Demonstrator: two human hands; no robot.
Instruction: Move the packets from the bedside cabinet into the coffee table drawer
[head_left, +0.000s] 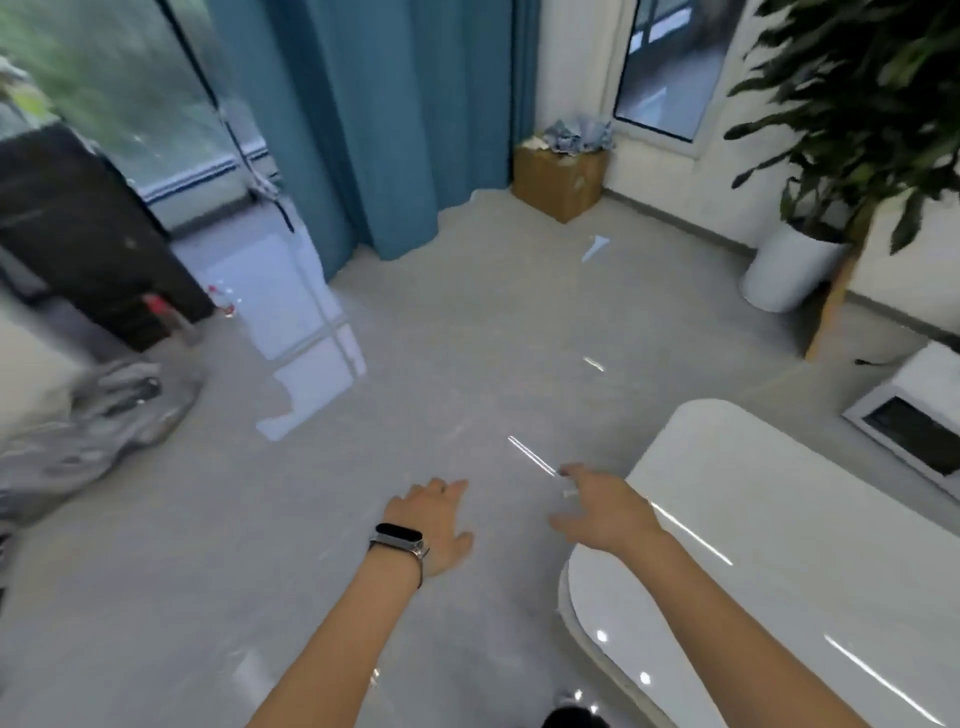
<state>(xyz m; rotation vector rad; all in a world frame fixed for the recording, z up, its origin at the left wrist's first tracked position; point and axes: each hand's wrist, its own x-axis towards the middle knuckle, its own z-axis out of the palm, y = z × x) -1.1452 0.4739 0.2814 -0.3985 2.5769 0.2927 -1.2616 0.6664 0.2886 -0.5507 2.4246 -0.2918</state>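
The pale grey glossy floor (395, 374) fills most of the blurred head view, with a teal curtain (363, 114) hanging at the far side and a leafy green plant in a white pot (795, 270) at the far right. The glossy white round-cornered desk (753, 545), presumably the coffee table, lies at the lower right, its long axis running from the near right corner of the view away to the left. No drawer front shows on it, and neither the bedside cabinet nor any packet can be seen, so where the packets are cannot be told.

The right hand (605, 512) is the nearer one to the desk: it hovers just over the desk's left edge, its fingers (574, 473) spread and released, grasping nothing. The left hand (439, 525), with a black band on its wrist (399, 540), hangs over bare floor to the left of the desk, fingers likewise relaxed and empty.

With both hands free, the carrying step is not in hand; the right hand looks better placed for anything on the desk's side.
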